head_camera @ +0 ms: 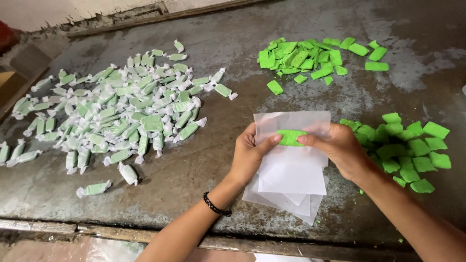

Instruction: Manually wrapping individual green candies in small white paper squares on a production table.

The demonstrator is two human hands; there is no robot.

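While the heap of wrapped green candies (116, 111) fills the left of the frame, the work in hand sits at centre: one bare green candy piece (291, 137) is being laid on the top sheet of a stack of white wrapping papers (291, 174). The left hand (250, 155), with a black bead bracelet (215, 206) at the wrist, pinches the sheet and the piece's left end, its grip closed on both; the right hand (340, 150) presses thumb and finger together on the piece's right end. By my judgement the wrapping step is just starting, and the next move calls for rolling the sheet round the piece and twisting both ends without tearing the thin paper. Unwrapped green pieces lie in a pile at upper right (310, 58) and another at right (407, 150), beside the right wrist. Everything rests on a worn, stained grey metal desk (204, 160) with a rusty front edge; a pale wall runs along the upper left.
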